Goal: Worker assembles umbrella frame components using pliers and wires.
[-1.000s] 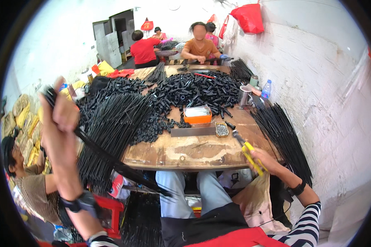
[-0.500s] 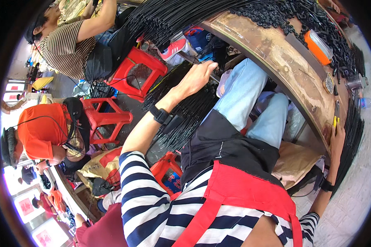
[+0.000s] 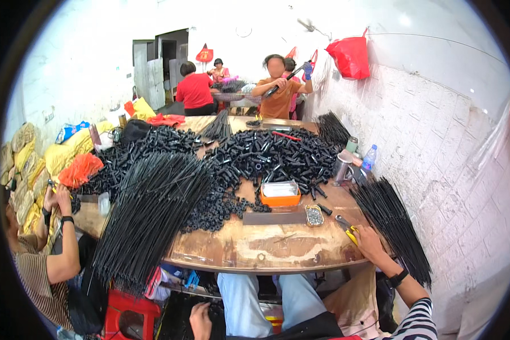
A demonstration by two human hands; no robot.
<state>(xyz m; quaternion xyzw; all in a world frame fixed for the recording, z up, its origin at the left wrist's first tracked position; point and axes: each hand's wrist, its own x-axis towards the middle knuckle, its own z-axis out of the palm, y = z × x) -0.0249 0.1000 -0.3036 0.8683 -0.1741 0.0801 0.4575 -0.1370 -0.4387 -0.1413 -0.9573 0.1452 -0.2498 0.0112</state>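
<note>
My right hand (image 3: 369, 242) is at the table's right front edge, its fingers closed on the yellow handles of a pair of pliers (image 3: 350, 231). The metal jaws point away from me, toward a small clear box of little metal parts (image 3: 314, 215). Low at the picture's bottom edge, beside my lap, is my left hand (image 3: 200, 321). Its fingers look curled in, and whatever they may hold is hidden. To its upper left a thick bundle of long black rods (image 3: 153, 212) slants over the table's edge.
Black tubular parts (image 3: 266, 158) are heaped across the wooden table (image 3: 255, 249), with black rings (image 3: 212, 212) in front. An orange box (image 3: 280, 195) stands behind a flat dark bar (image 3: 273, 219). More rods (image 3: 391, 221) lie right. A co-worker (image 3: 45, 260) sits left, near a red stool (image 3: 129, 311).
My view has swung up from my lap and the floor to the table and room. My right hand stays at the yellow handles; my left hand is now lower in the picture, beside my lap.
</note>
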